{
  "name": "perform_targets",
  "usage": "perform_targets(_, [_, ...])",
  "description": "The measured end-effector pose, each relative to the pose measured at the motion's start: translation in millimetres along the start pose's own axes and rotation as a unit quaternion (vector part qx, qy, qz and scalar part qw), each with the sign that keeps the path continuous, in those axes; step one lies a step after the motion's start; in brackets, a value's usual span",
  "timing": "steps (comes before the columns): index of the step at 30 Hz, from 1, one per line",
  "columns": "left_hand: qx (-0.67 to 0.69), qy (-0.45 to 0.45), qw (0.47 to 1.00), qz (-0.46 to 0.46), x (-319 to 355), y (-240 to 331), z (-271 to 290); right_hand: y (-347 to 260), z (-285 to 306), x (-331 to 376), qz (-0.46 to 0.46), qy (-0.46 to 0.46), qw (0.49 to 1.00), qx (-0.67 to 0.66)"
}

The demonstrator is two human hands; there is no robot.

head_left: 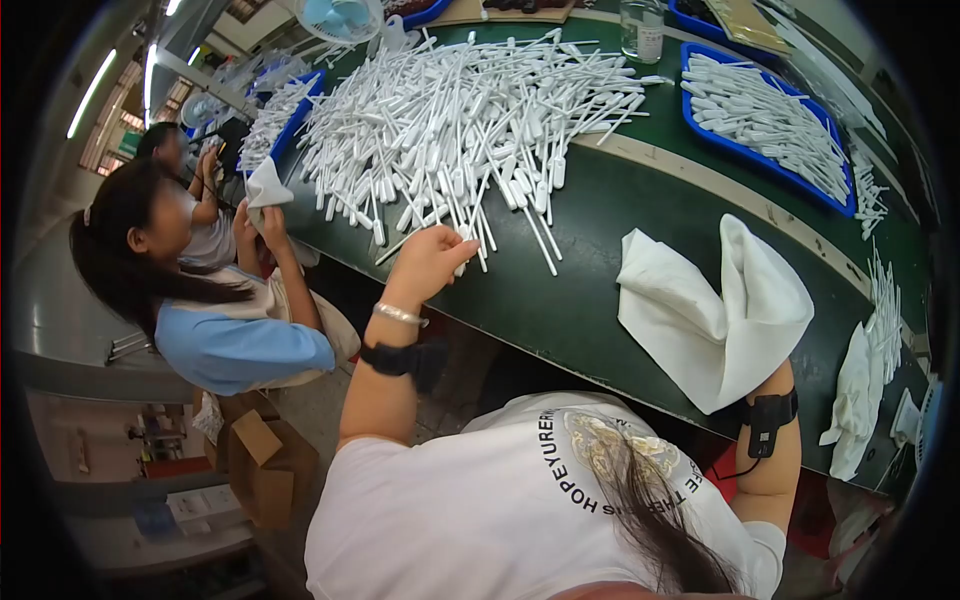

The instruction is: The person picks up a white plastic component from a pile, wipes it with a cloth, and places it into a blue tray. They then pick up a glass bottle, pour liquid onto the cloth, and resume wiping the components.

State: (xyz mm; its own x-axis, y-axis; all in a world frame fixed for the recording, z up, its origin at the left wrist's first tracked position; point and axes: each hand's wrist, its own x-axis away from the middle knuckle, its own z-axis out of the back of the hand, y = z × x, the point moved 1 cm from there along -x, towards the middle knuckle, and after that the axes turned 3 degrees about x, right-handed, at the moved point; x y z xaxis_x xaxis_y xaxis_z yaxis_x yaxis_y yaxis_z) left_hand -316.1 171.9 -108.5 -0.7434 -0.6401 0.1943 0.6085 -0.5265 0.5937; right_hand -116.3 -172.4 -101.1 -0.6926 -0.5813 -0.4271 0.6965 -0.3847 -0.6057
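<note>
A large heap of white plastic sticks [430,130], each with a thin stem and a wider flattened end, covers the far middle of the green table. At the heap's near edge, my left hand [428,265] is closed, thumb and fingers pinching a white stick whose end shows just below the fingertips. Over on the right, a white cloth [705,320] is folded up around my right hand, which holds it above the table. The fingers of that hand are hidden in the cloth; only my right forearm [775,475] shows.
A blue tray [848,203] of similar sticks stands at the back right, near a clear bottle [642,32]. Loose sticks [882,310] and another white cloth [852,405] lie at the right end. To the left, a co-worker [210,290] holds a white cloth beside another blue tray [297,120].
</note>
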Motion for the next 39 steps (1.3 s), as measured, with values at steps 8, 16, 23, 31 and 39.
perform_targets(8, [0.556,-0.278,0.783,0.001,26.9,67.4,-46.8,4.2,4.7,-14.1,-0.025,0.121,0.986,0.107])
perform_targets(16, [0.495,-0.386,0.774,-0.085,20.2,179.9,-113.0,22.7,1.9,-9.5,0.103,0.174,0.973,0.115])
perform_targets(23, [0.481,-0.443,0.746,-0.127,19.8,203.4,-150.8,13.3,19.8,-13.4,0.047,0.158,0.981,0.105])
perform_targets(31, [0.471,-0.378,0.791,-0.094,5.6,191.1,-143.9,18.2,13.7,-7.3,0.069,0.066,0.993,0.070])
perform_targets(39, [0.477,-0.432,0.755,-0.122,22.5,193.3,-138.6,8.8,-6.1,2.5,-0.262,-0.069,0.783,-0.561])
